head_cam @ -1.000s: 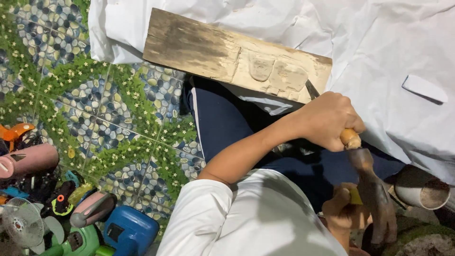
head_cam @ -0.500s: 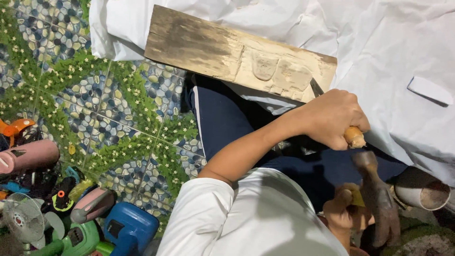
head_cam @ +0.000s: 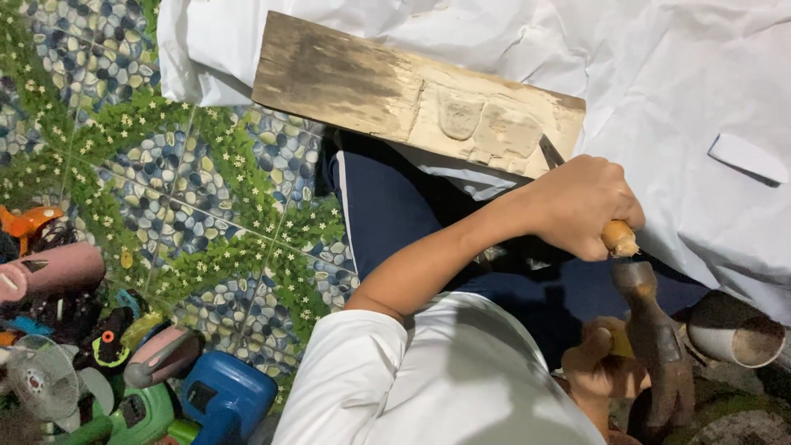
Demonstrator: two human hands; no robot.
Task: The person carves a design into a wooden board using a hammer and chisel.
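While fingers (head_cam: 606,202) clench chisel (head_cam: 548,152), mallet (head_cam: 655,338) touches.

Bright even overhead light, white cloth (head_cam: 659,74) nearly glaring, soft shadows, lower right corner perhaps slightly blurred

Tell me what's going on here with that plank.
A person sits carving a wooden plank that lies across their lap on white cloth. The left hand grips a wooden-handled chisel, its blade set at the plank's near edge beside two shallow carved reliefs. The right hand holds a hammer with its head just behind the chisel handle. Power tools lie on the patterned floor.
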